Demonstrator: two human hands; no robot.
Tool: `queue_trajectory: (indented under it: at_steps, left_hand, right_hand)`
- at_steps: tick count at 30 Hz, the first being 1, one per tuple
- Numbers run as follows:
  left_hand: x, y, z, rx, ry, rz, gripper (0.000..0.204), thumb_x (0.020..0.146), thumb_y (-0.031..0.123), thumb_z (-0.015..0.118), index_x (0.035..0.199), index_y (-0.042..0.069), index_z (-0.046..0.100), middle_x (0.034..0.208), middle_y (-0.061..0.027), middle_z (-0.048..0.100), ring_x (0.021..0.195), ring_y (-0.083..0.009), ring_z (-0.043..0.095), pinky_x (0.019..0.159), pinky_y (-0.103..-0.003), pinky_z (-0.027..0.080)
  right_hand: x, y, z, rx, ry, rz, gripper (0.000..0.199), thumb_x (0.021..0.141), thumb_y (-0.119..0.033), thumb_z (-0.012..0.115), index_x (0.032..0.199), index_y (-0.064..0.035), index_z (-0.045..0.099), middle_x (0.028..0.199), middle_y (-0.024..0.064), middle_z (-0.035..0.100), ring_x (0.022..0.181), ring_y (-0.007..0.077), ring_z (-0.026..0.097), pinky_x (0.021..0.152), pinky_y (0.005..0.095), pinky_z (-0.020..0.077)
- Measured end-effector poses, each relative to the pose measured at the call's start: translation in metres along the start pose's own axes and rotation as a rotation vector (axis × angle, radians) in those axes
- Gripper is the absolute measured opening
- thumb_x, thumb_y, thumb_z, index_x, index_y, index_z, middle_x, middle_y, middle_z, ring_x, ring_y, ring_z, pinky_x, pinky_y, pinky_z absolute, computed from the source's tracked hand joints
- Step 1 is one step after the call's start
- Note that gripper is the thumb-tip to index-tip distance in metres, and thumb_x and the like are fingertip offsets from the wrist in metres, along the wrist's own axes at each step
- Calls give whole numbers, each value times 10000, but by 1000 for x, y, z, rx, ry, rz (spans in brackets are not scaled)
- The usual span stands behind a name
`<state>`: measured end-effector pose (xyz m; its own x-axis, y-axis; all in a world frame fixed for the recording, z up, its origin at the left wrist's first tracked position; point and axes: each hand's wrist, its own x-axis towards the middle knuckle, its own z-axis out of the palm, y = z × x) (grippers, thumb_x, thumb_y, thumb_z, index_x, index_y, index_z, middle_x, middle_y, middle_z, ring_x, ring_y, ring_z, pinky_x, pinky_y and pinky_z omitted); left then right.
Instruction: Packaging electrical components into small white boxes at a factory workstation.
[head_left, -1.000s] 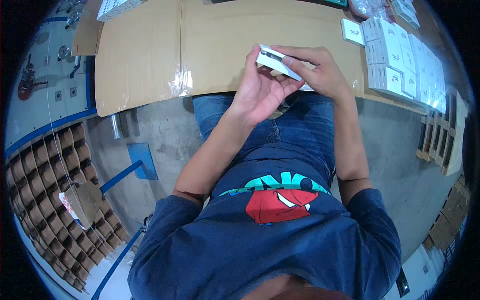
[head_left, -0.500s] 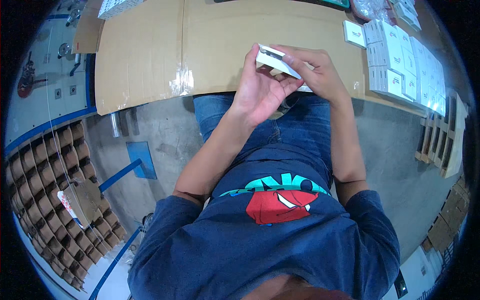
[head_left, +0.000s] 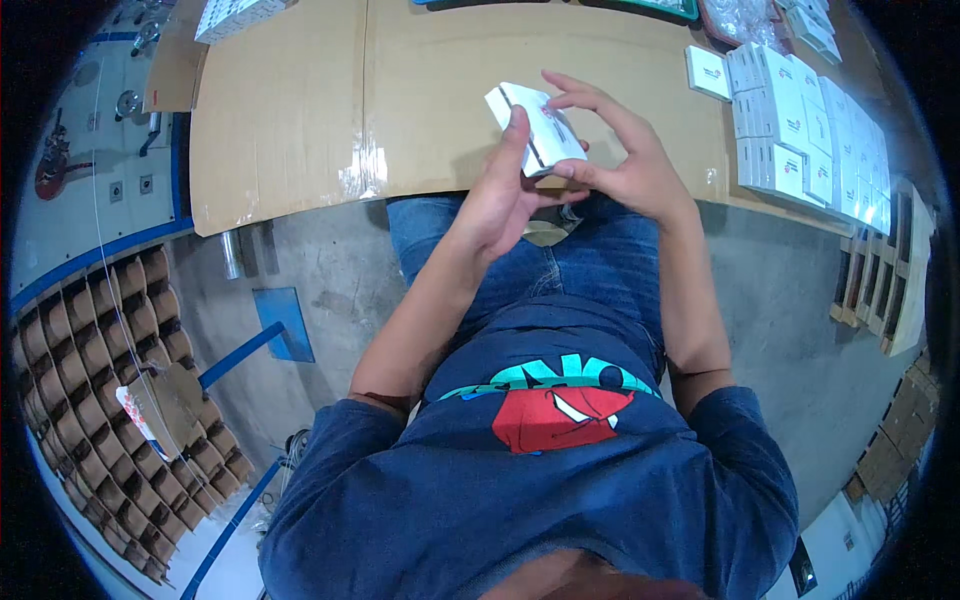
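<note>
A small white box [head_left: 548, 135] with a dark gap along its left side is held tilted above the near edge of the cardboard-covered table [head_left: 280, 125]. My left hand [head_left: 492, 208] grips it from the left, thumb along the gapped side and fingers underneath. My right hand [head_left: 645, 170] is at its right side, the thumb at the lower right corner and the curved fingers over the printed face. Whatever is inside the box cannot be seen.
Stacked white boxes [head_left: 800, 125] stand at the table's right, with a single white box [head_left: 708, 72] beside them. Far back are a green-rimmed tray [head_left: 655, 8] and clear plastic bags [head_left: 742, 20]. A wooden pallet [head_left: 890, 275] is at right; a cardboard divider grid [head_left: 90, 400] lies at left.
The box has turned in my hands: its open-looking narrow side faced up before, and now the broad printed face shows. My right fingers have lifted and spread across it.
</note>
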<state>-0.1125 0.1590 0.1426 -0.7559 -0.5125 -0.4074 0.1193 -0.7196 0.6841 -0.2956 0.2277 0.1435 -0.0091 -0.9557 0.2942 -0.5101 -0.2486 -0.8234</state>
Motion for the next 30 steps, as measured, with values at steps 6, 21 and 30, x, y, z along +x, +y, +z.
queue_trajectory:
  at_steps: [6, 21, 30]
  left_hand:
    - [0, -4, 19, -252, 74, 10, 732, 1019, 737, 395, 1403, 132, 540, 1228, -57, 659, 1147, -196, 633, 976, -383, 507]
    - [2, -5, 25, -226, 11, 84, 656, 1025, 702, 447, 1369, 149, 522, 1161, -29, 611, 1039, -149, 597, 898, -348, 498]
    - [0, -4, 30, -231, 48, 93, 683, 1020, 708, 457, 1393, 138, 510, 1203, -39, 606, 1089, -168, 585, 917, -370, 491]
  right_hand:
    - [3, -5, 20, 136, 84, -26, 621, 906, -332, 744, 1457, -95, 584, 1464, 162, 596, 1341, 347, 577, 1112, 426, 458]
    - [3, 3, 32, 168, 233, -155, 473, 1017, -313, 600, 1381, -13, 641, 1389, 213, 642, 1303, 361, 611, 1084, 413, 483]
    - [3, 7, 37, 188, 269, -158, 472, 1046, -346, 560, 1353, -3, 664, 1350, 208, 673, 1272, 362, 638, 1061, 410, 503]
